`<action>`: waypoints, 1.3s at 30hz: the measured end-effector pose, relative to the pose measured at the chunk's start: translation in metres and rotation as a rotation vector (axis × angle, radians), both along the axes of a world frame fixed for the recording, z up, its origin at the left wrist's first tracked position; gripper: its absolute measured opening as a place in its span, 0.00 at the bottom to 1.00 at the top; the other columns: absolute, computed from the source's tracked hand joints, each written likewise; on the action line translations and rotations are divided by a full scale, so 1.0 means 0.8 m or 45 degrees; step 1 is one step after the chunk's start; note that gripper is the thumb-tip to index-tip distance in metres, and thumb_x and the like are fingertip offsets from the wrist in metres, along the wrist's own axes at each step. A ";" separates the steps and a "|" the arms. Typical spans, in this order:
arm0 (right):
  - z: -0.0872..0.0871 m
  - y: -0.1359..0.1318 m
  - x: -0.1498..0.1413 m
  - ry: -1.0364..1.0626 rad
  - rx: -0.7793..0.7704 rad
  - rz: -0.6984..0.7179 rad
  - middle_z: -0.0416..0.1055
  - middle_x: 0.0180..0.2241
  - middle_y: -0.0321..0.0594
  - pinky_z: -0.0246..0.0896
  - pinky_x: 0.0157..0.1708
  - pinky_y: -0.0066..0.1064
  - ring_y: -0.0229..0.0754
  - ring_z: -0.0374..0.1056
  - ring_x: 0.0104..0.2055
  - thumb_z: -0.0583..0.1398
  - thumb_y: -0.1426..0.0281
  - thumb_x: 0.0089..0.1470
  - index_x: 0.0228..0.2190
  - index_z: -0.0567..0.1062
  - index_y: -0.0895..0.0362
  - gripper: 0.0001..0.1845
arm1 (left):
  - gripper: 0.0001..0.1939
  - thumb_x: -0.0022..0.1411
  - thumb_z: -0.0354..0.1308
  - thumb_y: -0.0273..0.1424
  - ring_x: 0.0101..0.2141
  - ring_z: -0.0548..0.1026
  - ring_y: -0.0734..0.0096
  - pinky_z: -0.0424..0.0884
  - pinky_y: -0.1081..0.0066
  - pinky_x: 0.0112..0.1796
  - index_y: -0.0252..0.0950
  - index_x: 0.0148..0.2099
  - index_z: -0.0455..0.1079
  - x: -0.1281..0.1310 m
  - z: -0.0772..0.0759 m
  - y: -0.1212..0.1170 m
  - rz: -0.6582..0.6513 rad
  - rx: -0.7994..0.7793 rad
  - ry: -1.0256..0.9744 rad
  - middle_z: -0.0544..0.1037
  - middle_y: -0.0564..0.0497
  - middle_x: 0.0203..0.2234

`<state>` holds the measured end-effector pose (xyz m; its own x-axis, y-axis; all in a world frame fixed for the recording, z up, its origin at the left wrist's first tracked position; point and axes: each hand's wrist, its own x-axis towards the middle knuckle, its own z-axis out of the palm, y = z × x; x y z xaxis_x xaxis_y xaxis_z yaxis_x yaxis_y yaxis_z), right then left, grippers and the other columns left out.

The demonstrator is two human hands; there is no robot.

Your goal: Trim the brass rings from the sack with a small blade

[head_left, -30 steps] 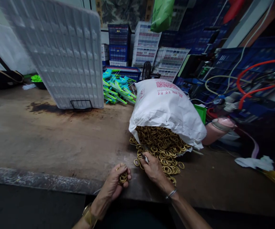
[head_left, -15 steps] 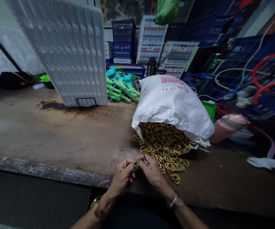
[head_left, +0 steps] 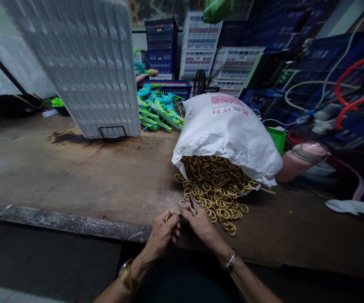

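- Where the two hands nearly meet at the near edge of the bench [head_left: 90,185], the left hand [head_left: 164,227] is curled round at least one brass-coloured ring [head_left: 168,218]; the full count is hidden by the fingers.
- The right hand [head_left: 200,223], close beside it, grips a small tool [head_left: 192,206], dark tip pointing away; its exact kind cannot be told. Whether the fingertips also pinch a ring is unclear.
- Probable fault: a ring could slip from the curled fingers and drop off the near edge, the cause being a grasp divided among several small pieces. The tool's tip, if sharp, could nick the left fingers, so near are they.
- Just beyond, loose rings [head_left: 222,206] spread over the bench, continuous with those in the sack's mouth.
- White sack [head_left: 229,126], lying on its side, mouth towards the hands. A nudge could release more rings, nothing visible closing the mouth.
- Far left of the sack, blue and green plastic parts [head_left: 159,111] are heaped beside an upright ribbed panel [head_left: 99,71]; behind it, another person's hand [head_left: 152,73] shows.
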<state>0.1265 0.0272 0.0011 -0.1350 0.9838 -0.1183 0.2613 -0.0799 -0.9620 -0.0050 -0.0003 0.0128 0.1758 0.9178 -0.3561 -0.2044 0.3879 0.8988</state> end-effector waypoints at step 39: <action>0.004 -0.023 -0.003 -0.972 0.410 0.335 0.70 0.26 0.37 0.45 0.26 0.26 0.37 0.63 0.27 0.49 0.81 0.40 0.32 0.68 0.56 0.17 | 0.16 0.55 0.52 0.45 0.17 0.62 0.82 0.58 0.82 0.16 0.36 0.30 0.59 -0.004 -0.006 -0.012 0.054 0.133 0.057 0.64 0.59 0.18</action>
